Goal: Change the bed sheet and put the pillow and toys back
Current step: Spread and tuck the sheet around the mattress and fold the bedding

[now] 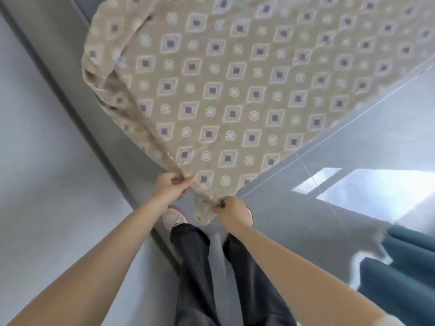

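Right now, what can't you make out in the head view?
All head view:
Patterned sheet: far end cut off by top and right edges.
Bed, pillow, toys: not visible; sheet covers whatever lies beneath.
Right shoe: mostly hidden behind right grip.

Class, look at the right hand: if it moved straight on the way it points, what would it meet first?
The patterned sheet it pinches: the right hand points into its bunched corner, though depth is unclear.
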Action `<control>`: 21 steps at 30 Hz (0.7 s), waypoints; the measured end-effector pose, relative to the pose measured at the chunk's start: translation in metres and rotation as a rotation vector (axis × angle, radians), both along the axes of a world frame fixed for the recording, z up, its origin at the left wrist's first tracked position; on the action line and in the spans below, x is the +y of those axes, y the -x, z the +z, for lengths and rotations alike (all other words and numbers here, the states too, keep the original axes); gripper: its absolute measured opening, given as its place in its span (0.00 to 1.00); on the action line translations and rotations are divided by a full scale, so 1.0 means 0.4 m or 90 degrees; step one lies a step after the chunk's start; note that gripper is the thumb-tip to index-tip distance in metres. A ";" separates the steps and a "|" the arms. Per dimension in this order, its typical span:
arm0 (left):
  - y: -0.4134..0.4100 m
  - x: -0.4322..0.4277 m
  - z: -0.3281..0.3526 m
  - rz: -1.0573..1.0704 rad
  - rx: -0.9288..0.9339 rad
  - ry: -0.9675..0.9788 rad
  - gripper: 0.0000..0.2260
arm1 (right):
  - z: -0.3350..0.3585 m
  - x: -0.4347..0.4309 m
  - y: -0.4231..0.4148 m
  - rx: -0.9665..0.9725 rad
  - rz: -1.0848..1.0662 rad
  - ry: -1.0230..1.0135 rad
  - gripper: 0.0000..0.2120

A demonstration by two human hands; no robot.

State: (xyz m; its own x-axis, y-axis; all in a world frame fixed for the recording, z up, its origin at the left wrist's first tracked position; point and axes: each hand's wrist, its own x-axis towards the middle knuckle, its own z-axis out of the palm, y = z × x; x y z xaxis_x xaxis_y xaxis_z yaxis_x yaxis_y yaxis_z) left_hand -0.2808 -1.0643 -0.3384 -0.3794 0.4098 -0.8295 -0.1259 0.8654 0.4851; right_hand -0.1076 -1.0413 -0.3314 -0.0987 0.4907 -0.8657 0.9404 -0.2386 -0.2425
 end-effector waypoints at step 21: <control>0.128 0.019 0.042 -0.145 0.171 -0.055 0.10 | 0.047 -0.050 0.112 0.007 0.015 -0.100 0.20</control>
